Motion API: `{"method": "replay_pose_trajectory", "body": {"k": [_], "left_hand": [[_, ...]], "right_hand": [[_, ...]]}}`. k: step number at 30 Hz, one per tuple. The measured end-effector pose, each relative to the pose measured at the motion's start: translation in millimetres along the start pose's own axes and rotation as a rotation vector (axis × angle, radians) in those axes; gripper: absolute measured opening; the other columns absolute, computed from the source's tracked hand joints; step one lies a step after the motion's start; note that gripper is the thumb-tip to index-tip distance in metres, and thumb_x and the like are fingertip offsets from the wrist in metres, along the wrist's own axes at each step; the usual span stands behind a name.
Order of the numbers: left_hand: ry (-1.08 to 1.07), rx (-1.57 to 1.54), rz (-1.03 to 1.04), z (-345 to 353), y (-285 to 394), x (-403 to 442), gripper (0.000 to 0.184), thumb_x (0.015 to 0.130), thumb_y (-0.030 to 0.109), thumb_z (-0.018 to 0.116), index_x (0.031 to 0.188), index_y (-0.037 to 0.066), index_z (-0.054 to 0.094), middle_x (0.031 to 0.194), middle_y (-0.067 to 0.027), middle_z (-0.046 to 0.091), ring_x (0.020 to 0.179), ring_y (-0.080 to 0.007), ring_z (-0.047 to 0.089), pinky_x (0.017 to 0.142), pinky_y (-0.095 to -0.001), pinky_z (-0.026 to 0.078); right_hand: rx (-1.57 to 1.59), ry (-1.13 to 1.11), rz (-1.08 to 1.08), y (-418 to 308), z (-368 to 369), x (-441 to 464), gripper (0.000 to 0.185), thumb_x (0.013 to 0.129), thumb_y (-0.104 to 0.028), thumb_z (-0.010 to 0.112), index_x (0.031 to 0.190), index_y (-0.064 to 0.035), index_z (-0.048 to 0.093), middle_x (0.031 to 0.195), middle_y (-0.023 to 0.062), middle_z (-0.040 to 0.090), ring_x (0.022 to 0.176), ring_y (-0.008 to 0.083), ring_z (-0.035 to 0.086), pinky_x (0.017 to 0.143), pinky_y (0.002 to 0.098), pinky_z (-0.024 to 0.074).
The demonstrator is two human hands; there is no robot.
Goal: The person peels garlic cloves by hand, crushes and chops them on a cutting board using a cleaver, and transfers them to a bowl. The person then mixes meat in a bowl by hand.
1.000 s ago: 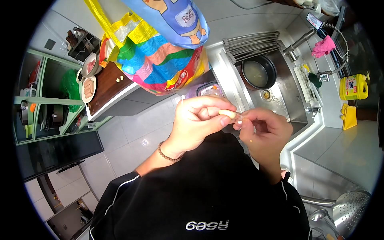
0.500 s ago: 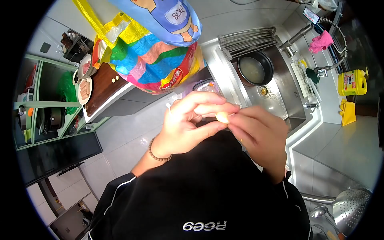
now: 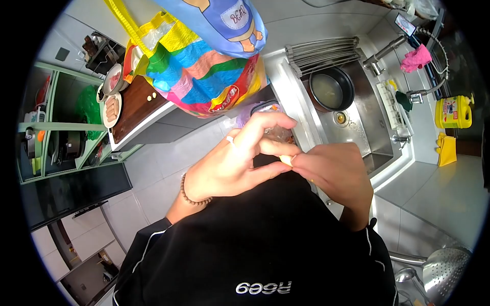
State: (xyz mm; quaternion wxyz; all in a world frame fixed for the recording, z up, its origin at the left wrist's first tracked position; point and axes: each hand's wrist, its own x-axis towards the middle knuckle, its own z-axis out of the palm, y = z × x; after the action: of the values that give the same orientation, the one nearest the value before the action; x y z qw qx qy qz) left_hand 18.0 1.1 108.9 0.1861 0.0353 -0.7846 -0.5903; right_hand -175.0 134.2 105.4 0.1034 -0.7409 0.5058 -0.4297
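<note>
A small pale-yellow garlic clove [image 3: 286, 160] is pinched at the fingertips of both hands in front of my chest. My left hand [image 3: 232, 166], with a beaded bracelet and a ring, grips it between thumb and a finger; its index finger is raised and bent above. From the other side, my right hand [image 3: 334, 171] has its fingers closed on the clove's right end, and they partly hide it. Below and beyond the hands is a bin [image 3: 265, 108] with a purplish liner, partly covered by my left hand. Two similar pale cloves [image 3: 151, 96] lie on the brown wooden counter.
A striped shopping bag [image 3: 204, 76] stands on the counter beside a plate of sausage-like pieces [image 3: 112, 110] and a bowl of meat [image 3: 113, 81]. Right of the bin, the sink [image 3: 365, 132] holds a dark pot [image 3: 332, 89] under a rack [image 3: 324, 53]. A yellow detergent bottle [image 3: 453, 112] is farther right.
My left index finger has lifted away from the clove, and the right-hand fingers have folded in more tightly. Both hands stay together at the clove. The view has shifted slightly.
</note>
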Motion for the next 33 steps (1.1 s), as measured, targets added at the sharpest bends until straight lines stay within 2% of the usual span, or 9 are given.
{"method": "replay_pose_trajectory", "body": {"k": [6,9,12,15,18,21,27,30,33], "left_hand": [[0.01,0.108,0.042,-0.6,3.5,3.4,0.065,0.084,-0.008,0.074,0.135,-0.001,0.036,0.108,-0.0128,0.075,0.103,-0.0216,0.072,0.093,-0.0332,0.051],[-0.025,0.183,0.064,-2.5,8.6,6.6,0.065,0.084,-0.008,0.074,0.135,-0.001,0.036,0.107,-0.0127,0.076,0.101,-0.0213,0.072,0.092,-0.0327,0.051],[-0.012,0.164,0.04,-1.1,9.1,6.1,0.062,0.084,-0.008,0.074,0.134,-0.001,0.036,0.106,-0.0125,0.076,0.1,-0.0204,0.072,0.092,-0.0321,0.051],[0.007,0.04,0.027,1.1,5.5,3.6,0.061,0.085,-0.01,0.073,0.133,-0.001,0.036,0.105,-0.0128,0.076,0.099,-0.0202,0.072,0.091,-0.0321,0.052],[0.005,-0.032,-0.01,2.8,4.8,1.0,0.06,0.085,-0.01,0.072,0.132,-0.001,0.036,0.105,-0.0141,0.075,0.099,-0.0206,0.072,0.09,-0.032,0.052],[-0.008,0.121,0.064,-0.5,8.1,2.5,0.06,0.086,-0.011,0.07,0.132,-0.001,0.034,0.105,-0.016,0.075,0.099,-0.021,0.072,0.09,-0.032,0.053],[-0.004,-0.014,-0.02,3.4,6.5,-3.7,0.058,0.087,-0.011,0.07,0.131,0.0,0.035,0.107,-0.0177,0.074,0.102,-0.021,0.071,0.091,-0.0328,0.053],[0.002,-0.1,-0.076,4.0,6.8,-6.4,0.058,0.086,-0.012,0.07,0.131,0.0,0.035,0.108,-0.0184,0.074,0.103,-0.0217,0.071,0.092,-0.0333,0.053],[0.038,-0.089,-0.06,5.9,1.1,-9.4,0.057,0.085,-0.003,0.075,0.131,0.0,0.041,0.104,-0.0089,0.076,0.106,-0.0216,0.069,0.095,-0.0345,0.05]], "right_hand": [[-0.001,-0.038,-0.018,5.3,-2.5,-1.9,0.025,0.077,-0.01,0.07,0.102,-0.0099,0.068,0.064,0.003,0.054,0.053,0.0197,0.059,0.045,0.0324,0.0428],[-0.069,-0.137,0.05,0.1,-5.3,-2.5,0.016,0.081,-0.013,0.077,0.092,-0.0079,0.067,0.068,0.0056,0.063,0.056,0.0235,0.061,0.047,0.0334,0.0432],[-0.053,-0.122,0.01,2.3,-4.3,-3.8,0.016,0.08,-0.012,0.078,0.091,-0.0076,0.067,0.068,0.0061,0.062,0.054,0.0237,0.06,0.046,0.0332,0.0419],[-0.016,-0.063,-0.066,8.1,-3.3,-6.7,0.027,0.075,-0.008,0.074,0.102,-0.0096,0.07,0.067,0.0026,0.06,0.054,0.0195,0.062,0.046,0.0309,0.0452],[0.071,0.076,-0.108,7.8,5.7,-6.8,0.018,0.078,-0.01,0.078,0.093,-0.0069,0.067,0.062,0.0049,0.057,0.049,0.0222,0.055,0.044,0.0322,0.0397],[0.024,-0.02,-0.008,-1.4,-0.8,-4.9,0.025,0.075,-0.008,0.074,0.1,-0.0083,0.071,0.071,0.0039,0.065,0.061,0.0208,0.067,0.05,0.0292,0.0501],[0.041,-0.049,-0.072,2.6,-0.6,-8.9,0.024,0.075,-0.007,0.075,0.098,-0.0065,0.069,0.07,0.0036,0.064,0.06,0.0209,0.066,0.049,0.0301,0.0496],[0.099,0.074,-0.099,4.7,9.8,-9.4,0.023,0.075,-0.007,0.075,0.097,-0.0064,0.068,0.067,0.0033,0.061,0.057,0.0206,0.064,0.048,0.0308,0.0479],[0.071,-0.039,0.085,-8.4,4.2,-8.6,0.016,0.077,-0.011,0.08,0.089,-0.0063,0.071,0.069,0.0083,0.067,0.058,0.0265,0.065,0.051,0.0341,0.0482]]}}
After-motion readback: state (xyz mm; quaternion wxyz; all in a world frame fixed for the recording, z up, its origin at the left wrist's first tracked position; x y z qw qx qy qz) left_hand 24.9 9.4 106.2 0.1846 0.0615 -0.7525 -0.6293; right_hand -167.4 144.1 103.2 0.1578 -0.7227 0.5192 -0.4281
